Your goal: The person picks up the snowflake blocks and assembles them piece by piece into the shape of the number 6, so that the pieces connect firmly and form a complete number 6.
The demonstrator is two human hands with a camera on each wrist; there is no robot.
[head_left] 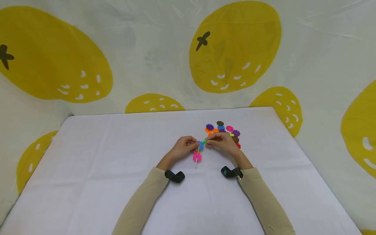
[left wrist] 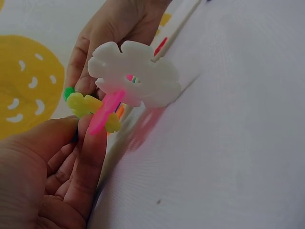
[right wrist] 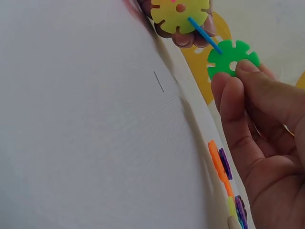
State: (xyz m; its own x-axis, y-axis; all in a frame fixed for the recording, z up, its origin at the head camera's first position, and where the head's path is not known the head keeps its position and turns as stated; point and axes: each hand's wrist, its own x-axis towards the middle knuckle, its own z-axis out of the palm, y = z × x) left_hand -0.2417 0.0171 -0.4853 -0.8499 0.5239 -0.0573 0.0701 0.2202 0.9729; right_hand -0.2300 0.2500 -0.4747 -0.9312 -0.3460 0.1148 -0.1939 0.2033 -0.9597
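Here are both hands working right of centre on the bench [head_left: 97,147], nearer its far edge than the sleeves, with white cloth spreading broadly to the left edge and more of it between the two forearms and off to the right. The pile of discs [head_left: 221,127] sits just beyond the right hand [head_left: 221,142], partly hidden by it, inside the far edge. Now the grip: the right fingers are pinched narrow on a green disc [right wrist: 226,57], thumb on its face, and its notched rim meets the edge of a blue disc [head_left: 201,145]; whether they are locked, I cannot tell. The left hand [head_left: 185,147] pinches the chain close by the blue disc and a yellow disc [right wrist: 176,20]; exactly which one the fingertips take is hidden. On the near side come a pink disc [head_left: 197,157] and a white disc [left wrist: 152,81], set at angles to each other. Smooth, thin, plastic-looking pieces, these: flower-shaped, lobed rims cut by slots, round holes showing in the middle, against finely woven, lightly creased cloth.
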